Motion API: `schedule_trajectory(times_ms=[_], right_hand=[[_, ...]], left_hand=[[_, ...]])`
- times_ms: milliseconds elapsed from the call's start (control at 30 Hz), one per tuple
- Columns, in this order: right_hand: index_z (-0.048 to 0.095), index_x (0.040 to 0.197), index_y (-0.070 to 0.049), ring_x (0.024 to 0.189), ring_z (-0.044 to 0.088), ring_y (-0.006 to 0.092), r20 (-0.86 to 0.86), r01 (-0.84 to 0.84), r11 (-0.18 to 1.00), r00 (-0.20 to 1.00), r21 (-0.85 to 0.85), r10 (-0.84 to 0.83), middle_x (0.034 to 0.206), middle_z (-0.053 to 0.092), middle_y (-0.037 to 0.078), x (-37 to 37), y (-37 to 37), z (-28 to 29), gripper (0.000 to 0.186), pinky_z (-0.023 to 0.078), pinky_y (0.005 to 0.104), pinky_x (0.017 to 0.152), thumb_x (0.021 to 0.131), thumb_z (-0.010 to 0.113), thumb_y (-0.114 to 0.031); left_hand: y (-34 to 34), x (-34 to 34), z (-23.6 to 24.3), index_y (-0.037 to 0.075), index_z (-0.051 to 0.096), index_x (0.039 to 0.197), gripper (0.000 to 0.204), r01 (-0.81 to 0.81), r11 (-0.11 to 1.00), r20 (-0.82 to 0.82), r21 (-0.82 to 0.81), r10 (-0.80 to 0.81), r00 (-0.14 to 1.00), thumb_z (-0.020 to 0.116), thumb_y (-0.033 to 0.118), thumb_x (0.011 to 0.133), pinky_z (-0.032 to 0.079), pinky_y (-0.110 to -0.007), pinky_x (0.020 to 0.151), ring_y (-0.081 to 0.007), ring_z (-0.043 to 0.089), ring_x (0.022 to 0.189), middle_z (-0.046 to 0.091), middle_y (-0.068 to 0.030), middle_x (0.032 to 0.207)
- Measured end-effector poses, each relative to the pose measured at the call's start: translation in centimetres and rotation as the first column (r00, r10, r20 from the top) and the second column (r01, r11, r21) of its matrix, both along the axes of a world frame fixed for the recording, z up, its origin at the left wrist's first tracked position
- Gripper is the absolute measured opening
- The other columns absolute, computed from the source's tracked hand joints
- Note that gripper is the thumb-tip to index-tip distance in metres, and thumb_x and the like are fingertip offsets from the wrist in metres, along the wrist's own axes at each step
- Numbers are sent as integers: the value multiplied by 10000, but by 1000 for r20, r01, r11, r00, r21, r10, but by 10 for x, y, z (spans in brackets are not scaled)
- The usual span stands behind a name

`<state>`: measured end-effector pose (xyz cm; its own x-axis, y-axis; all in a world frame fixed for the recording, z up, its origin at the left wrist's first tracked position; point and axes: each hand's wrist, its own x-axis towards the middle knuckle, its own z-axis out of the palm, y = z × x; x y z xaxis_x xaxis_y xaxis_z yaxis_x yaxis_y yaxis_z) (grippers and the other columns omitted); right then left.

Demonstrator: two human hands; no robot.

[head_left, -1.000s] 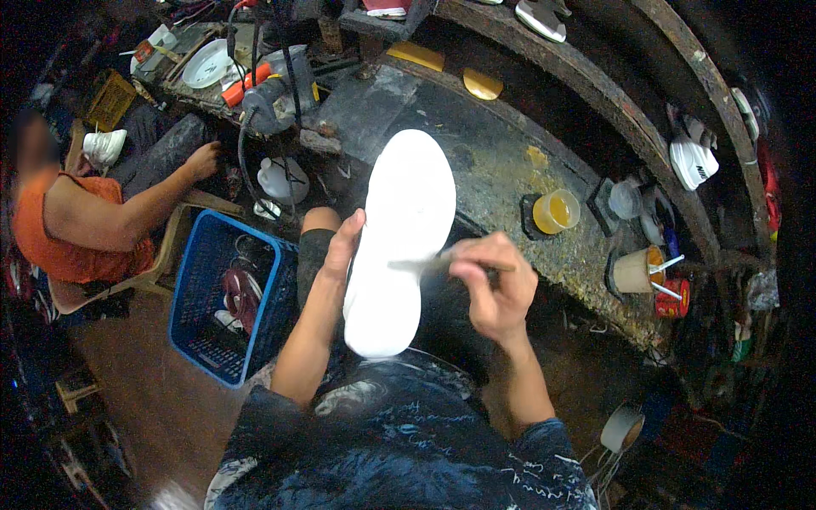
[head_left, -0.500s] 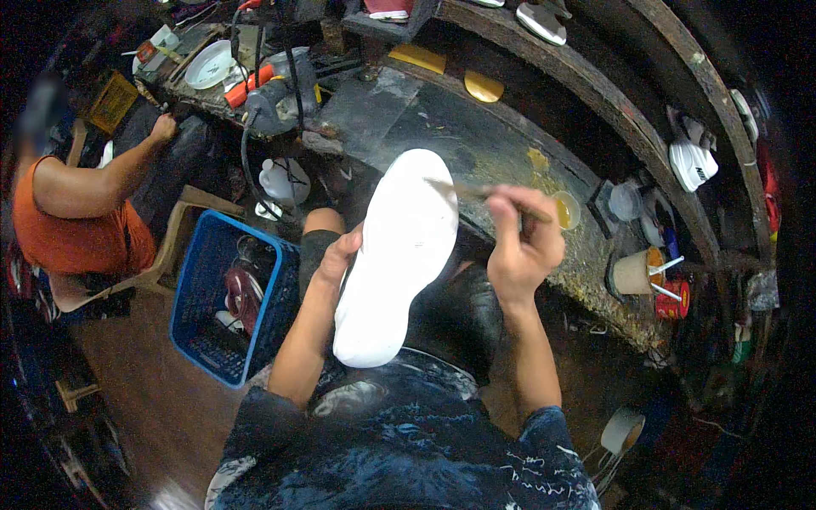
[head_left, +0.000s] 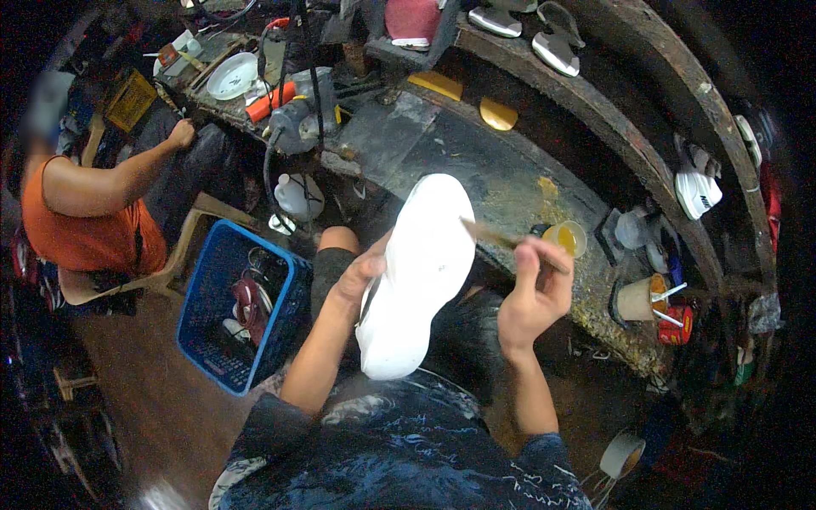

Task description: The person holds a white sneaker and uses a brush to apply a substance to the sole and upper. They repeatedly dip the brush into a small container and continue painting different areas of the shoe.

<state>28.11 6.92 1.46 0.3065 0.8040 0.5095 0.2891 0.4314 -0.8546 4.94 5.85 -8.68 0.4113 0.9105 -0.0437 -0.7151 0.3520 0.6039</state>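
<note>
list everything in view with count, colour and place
sole: one, white, centre, facing up
thin tool: one, brown, near sole's right edge
bench: one, dark grey, beyond sole
cup of yellow liquid: one, translucent, on bench
container: one, tan, bench's right end
can: one, red, beside container
flat pieces: two, gold, bench's back edge
shelf shoes: several, some white, upper right
basket: one, blue, floor left
shoe: at least one, maroon, inside basket
plate: one, white, upper left
worker: one, orange top, far left
left hand: one, bare, gripping sole
right hand: one, bare, gripping tool
</note>
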Motion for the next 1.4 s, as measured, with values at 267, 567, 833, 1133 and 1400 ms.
schedule_trajectory(times_ms=[267, 567, 833, 1133, 1400], right_hand=[[685, 1042, -12, 940, 664, 159, -171, -108, 990, 978, 91, 123, 987, 723, 83, -19, 46, 30, 112, 521, 284, 870, 943, 711, 32], [703, 1055, -27, 939, 688, 209, 84, -390, 888, 921, 245, 382, 999, 745, 105, -26, 63, 15, 189, 547, 328, 851, 898, 732, 75], [695, 986, -24, 843, 684, 250, 42, -608, 784, 793, 131, 608, 909, 767, 133, -8, -17, -5, 236, 535, 359, 786, 797, 732, 112], [709, 970, -35, 867, 662, 240, 286, -620, 775, 770, 123, 571, 910, 779, 137, -15, -17, 14, 167, 476, 365, 766, 830, 777, 25], [704, 1015, -31, 872, 675, 255, 158, -582, 808, 809, 86, 566, 966, 784, 157, -21, -29, 11, 210, 491, 383, 837, 830, 769, 44]], left_hand=[[2, -3, 10, 9, 331, 1599, 1048, 57, 998, 68, -12, -56, 996, 810, 470, 788, 527, -377, 1072, -268, 619, 1278, 568, -176, 1465], [-8, -22, 11, 7, 524, 1482, 750, -148, 988, -83, -37, 145, 986, 653, 522, 952, 554, -386, 1007, -268, 678, 1151, 677, -174, 1320], [6, -13, 16, 8, 546, 1452, 718, -250, 960, -124, -129, 234, 964, 606, 551, 987, 552, -384, 1010, -251, 681, 1149, 686, -152, 1296], [1, -10, 24, -1, 557, 1438, 716, -184, 976, -3, -113, 185, 983, 638, 542, 978, 593, -369, 942, -231, 724, 1060, 716, -155, 1233], [-1, -19, 26, 3, 555, 1442, 703, -198, 970, 58, -140, 208, 976, 653, 522, 978, 592, -347, 940, -217, 726, 1057, 717, -146, 1239]])
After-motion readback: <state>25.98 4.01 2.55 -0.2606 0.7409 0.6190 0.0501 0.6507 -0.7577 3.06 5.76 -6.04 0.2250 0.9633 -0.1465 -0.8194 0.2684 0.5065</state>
